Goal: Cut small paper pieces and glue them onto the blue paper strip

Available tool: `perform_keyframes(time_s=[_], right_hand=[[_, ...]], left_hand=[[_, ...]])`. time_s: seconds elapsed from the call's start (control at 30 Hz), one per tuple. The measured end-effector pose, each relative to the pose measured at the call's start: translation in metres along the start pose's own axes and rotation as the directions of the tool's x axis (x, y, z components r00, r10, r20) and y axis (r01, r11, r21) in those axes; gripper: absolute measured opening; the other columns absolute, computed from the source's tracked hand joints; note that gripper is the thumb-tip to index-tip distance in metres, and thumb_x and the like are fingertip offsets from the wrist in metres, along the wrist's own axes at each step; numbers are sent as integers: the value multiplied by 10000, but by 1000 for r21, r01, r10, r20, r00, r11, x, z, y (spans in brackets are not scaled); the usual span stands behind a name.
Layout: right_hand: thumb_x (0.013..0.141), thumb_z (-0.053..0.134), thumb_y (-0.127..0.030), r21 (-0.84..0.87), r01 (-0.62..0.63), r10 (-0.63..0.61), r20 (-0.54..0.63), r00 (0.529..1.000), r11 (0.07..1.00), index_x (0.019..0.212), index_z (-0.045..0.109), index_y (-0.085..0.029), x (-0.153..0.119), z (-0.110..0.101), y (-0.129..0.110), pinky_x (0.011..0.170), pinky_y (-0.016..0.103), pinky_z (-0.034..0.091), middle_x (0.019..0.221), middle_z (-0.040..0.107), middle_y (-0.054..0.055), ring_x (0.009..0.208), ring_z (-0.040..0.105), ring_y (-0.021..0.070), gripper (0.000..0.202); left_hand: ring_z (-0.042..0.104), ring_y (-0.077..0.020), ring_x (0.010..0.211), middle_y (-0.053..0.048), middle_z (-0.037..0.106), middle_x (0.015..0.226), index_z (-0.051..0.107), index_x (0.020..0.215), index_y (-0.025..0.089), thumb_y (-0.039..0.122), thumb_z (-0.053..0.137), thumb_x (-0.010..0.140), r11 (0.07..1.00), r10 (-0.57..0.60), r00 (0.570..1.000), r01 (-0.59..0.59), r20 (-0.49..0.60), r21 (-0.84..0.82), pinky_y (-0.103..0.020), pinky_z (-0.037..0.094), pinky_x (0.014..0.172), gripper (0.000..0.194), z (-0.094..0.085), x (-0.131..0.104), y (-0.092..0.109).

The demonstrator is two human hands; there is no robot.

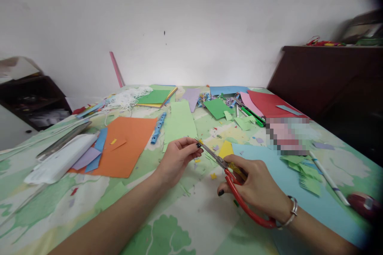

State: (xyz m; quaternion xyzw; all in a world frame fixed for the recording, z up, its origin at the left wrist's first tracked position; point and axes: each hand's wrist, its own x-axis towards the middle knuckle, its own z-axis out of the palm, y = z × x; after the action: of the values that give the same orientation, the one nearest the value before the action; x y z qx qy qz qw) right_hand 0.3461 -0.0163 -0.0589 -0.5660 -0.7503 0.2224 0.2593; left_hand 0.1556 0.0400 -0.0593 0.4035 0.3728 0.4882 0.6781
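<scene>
Red-handled scissors (236,195) are in my right hand (254,181), with their blades pointing up and left to the fingertips of my left hand (179,159). Thumb and fingers of my left hand are pinched together at the blade tips; whatever they hold is too small to make out. A yellow paper piece (226,149) lies just behind the scissors. Under and right of my right hand is a light blue sheet (254,155). Beyond my left hand lies a light green strip (179,121). Small paper scraps (213,176) are scattered around the blades.
At the left are an orange sheet (128,147), a white power strip (62,159) and a blue patterned stick (158,127). White string (131,97) and stacked paper (155,96) lie at the back. Toward the right are a red sheet (266,103), fringed green pieces (309,179) and a white pen (329,179).
</scene>
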Motion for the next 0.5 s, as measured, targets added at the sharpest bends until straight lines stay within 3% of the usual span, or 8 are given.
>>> perform_keyframes(time_s=[0.5], right_hand=[[631, 671, -522, -64, 35, -36, -19, 999, 997, 836, 600, -216, 1, -2, 0, 441, 200, 309, 480, 452, -66, 449, 343, 92, 375]], left_hand=[[554, -93, 610, -24, 603, 644, 644, 694, 104, 161, 688, 642, 1000, -2, 999, 2, -39, 3, -222, 445, 638, 89, 0, 0, 1]])
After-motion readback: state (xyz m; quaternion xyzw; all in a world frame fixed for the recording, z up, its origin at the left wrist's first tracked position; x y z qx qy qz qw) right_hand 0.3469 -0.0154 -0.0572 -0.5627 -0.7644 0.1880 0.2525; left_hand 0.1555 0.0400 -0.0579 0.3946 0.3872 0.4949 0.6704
